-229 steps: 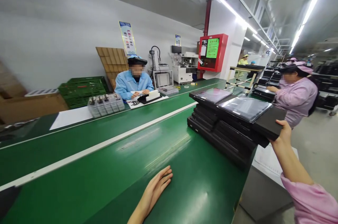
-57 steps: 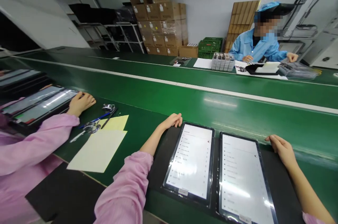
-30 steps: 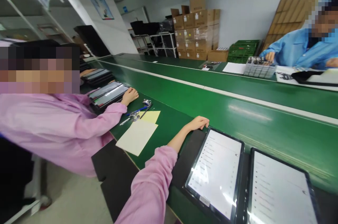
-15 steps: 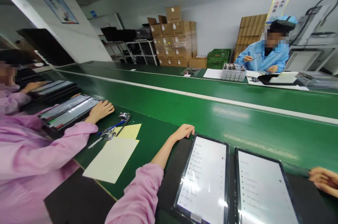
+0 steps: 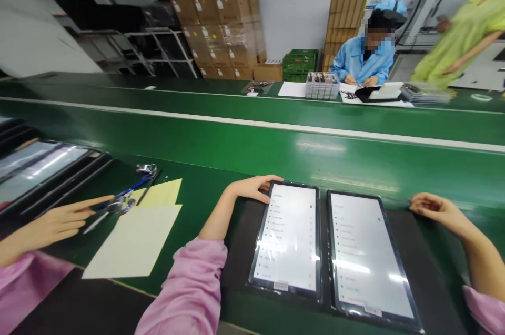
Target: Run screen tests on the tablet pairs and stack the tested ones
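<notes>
Two lit tablets lie side by side in a black tray (image 5: 422, 266) on the green bench in front of me. My left hand (image 5: 254, 188) rests on the tray's far left corner, fingers touching the top of the left tablet (image 5: 286, 237). My right hand (image 5: 436, 207) lies on the tray's far right corner, beside the right tablet (image 5: 365, 253). Neither hand grips a tablet.
A co-worker's hand (image 5: 59, 222) at the left points toward pens and clips (image 5: 122, 198) beside pale yellow sheets (image 5: 134, 240). More tablets in trays (image 5: 35, 166) lie far left. The green conveyor (image 5: 276, 140) runs across. A person in blue sits opposite, a person in yellow-green stands far right.
My view has swung back right and down. My right hand is back on the tray's right corner. The co-worker's hand moved from their tray to the pens. A person in yellow-green appeared.
</notes>
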The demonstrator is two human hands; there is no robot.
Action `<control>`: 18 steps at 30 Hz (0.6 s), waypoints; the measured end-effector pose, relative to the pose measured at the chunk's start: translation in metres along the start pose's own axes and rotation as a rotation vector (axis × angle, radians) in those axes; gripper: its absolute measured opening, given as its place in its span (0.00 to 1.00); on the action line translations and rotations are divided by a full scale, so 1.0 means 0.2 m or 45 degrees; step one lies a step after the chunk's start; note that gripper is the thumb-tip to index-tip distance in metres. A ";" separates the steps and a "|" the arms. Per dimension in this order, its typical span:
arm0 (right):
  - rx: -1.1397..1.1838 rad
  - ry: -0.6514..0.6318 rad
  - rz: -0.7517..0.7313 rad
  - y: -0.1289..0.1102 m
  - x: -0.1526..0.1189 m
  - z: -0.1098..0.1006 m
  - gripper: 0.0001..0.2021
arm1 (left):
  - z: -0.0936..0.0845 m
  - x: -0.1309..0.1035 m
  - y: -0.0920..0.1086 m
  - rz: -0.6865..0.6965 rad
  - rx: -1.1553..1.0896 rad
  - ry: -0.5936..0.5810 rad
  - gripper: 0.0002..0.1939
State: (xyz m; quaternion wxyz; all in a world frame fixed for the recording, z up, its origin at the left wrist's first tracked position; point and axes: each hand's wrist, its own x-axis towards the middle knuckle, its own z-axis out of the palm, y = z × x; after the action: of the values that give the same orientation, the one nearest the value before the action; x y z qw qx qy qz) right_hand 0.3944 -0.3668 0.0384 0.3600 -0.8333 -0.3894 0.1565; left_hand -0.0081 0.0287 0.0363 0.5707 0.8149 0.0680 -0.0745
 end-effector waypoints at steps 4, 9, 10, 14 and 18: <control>-0.253 0.067 -0.081 -0.16 -0.15 -0.10 0.24 | 0.00 -0.03 0.06 -0.012 0.263 -0.055 0.50; -0.338 0.162 -0.776 -0.49 -0.42 0.16 0.10 | 0.02 -0.02 0.08 -0.011 0.377 -0.089 0.53; -0.357 0.171 -0.878 -0.54 -0.45 0.24 0.10 | 0.03 -0.01 0.08 -0.029 0.416 -0.077 0.53; -0.613 0.119 -1.075 -0.62 -0.49 0.50 0.12 | 0.11 0.05 0.11 -0.200 0.553 0.004 0.50; -0.553 -0.078 -1.081 -0.59 -0.49 0.56 0.15 | 0.15 0.09 0.14 -0.247 0.553 0.056 0.48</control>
State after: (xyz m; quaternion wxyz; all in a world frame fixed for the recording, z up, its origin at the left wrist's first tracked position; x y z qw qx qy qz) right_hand 0.2072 -0.3350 0.0444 0.1980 -0.6514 -0.7296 -0.0648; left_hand 0.0127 -0.0091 0.0483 0.3708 0.9096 0.1408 -0.1241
